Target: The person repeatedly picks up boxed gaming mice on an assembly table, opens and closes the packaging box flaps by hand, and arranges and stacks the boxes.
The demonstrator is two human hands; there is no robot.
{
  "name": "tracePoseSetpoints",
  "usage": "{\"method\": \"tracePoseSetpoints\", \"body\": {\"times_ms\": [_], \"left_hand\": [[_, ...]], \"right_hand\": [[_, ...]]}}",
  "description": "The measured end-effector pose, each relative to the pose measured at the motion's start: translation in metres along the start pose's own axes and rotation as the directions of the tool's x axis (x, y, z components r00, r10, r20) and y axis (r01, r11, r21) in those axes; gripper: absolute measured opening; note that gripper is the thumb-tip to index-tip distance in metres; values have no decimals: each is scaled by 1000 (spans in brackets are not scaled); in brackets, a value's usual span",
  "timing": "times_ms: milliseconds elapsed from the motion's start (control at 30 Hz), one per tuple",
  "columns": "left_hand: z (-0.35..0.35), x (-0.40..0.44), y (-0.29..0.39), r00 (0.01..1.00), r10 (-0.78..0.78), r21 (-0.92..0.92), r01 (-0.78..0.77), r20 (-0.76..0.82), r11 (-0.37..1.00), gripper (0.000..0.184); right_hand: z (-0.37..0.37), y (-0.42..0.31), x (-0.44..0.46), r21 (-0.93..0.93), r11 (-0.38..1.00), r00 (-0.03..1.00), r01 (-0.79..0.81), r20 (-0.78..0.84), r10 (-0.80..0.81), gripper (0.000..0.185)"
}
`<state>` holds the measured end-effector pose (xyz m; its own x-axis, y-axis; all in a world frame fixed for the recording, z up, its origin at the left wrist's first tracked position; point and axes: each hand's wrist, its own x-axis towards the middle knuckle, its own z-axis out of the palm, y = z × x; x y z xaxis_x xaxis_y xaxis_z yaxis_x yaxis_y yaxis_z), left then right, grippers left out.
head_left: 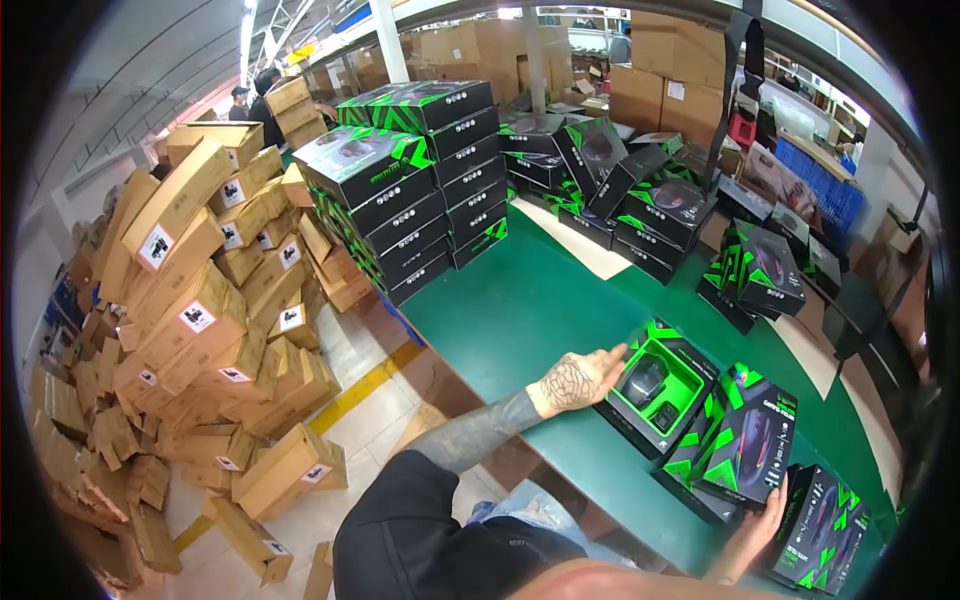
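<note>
The left hand [583, 379] is open, its fingers stretched out and touching the upper left edge of an open black display box [628, 422] on the green desk [495, 300]. Inside that box, a bright green insert [684, 384] holds a black computer mouse [643, 381], with a smaller black piece [663, 416] in a recess below it. The right hand [758, 530] grips the lower corner of a black-and-green gaming mouse box [748, 440], which lies tilted just right of the open one, its printed face up. Near the right hand, another printed mouse box [822, 530] lies at the desk's near right end

Farther back on the desk stands a tall stack of mouse boxes [400, 190], its left part built in neat layers beside a second column. To its right is a looser pile of similar boxes [600, 180], several leaning at angles, and a smaller group [757, 268] sits nearer the right side. Left of the desk, brown cardboard cartons [215, 320] with white labels are heaped on the floor, by a yellow floor line [368, 384]. A person in dark clothing [268, 108] stands behind the heap, near some raised cartons [295, 105]
</note>
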<state>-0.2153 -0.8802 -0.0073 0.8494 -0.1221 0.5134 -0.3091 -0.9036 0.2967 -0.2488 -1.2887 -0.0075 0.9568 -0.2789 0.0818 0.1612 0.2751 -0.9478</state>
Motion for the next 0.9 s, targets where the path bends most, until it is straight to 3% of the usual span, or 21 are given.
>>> {"method": "tracePoseSetpoints", "body": {"times_ms": [100, 133, 200, 233, 267, 300, 333, 400, 467, 500, 533, 800, 900], "left_hand": [[13, -2, -19, 986, -122, -152, 105, -113, 983, 30], [6, -1, -16, 987, -101, -247, 67, -125, 967, 22], [-16, -6, -14, 980, 190, 87, -195, 61, 977, 21], [-19, -12, -14, 972, 233, 147, -231, -2, 962, 16], [-15, -22, -15, 969, 246, 227, -240, 3, 944, 12], [-16, -33, -8, 976, 219, 306, -211, 10, 928, 12], [-16, -51, -7, 969, 56, 428, -157, 239, 890, 22], [-21, -66, -10, 915, 403, 622, -303, -21, 722, 29], [-29, -77, 7, 996, 46, 189, -31, -78, 981, 28], [-14, -95, 3, 980, 126, 391, -57, -153, 918, 32], [-21, -89, 16, 963, 193, 480, -81, -188, 874, 33], [-25, -84, 29, 982, 68, 320, -8, -179, 947, 39], [-27, -74, 29, 984, -69, 212, 103, -162, 972, 44]], "right_hand": [[-2, -6, 3, 23, 999, 1000, -21, -6, 22, 46], [-5, -3, 3, 19, 1000, 1000, -21, -6, 21, 47], [-5, 4, 5, 69, 997, 999, -27, 49, 24, 54], [-1, 5, 3, 28, 998, 999, -50, -18, 50, 54], [-13, 17, 6, 14, 998, 997, -63, -46, 63, 49], [-16, 24, 4, 143, 984, 991, -107, -58, 117, 43], [-22, 29, 1, 167, 978, 990, -123, -50, 133, 47], [-14, 25, -6, 141, 987, 994, -83, -65, 93, 50], [-6, 22, -9, 122, 991, 993, -61, -94, 72, 50], [-3, 21, -12, 113, 992, 989, -51, -129, 65, 51], [1, 21, -10, 109, 994, 987, -32, -153, 48, 51], [4, 19, -13, 93, 995, 986, -34, -162, 49, 54], [6, 21, -12, 101, 994, 973, -46, -220, 67, 52]]}}
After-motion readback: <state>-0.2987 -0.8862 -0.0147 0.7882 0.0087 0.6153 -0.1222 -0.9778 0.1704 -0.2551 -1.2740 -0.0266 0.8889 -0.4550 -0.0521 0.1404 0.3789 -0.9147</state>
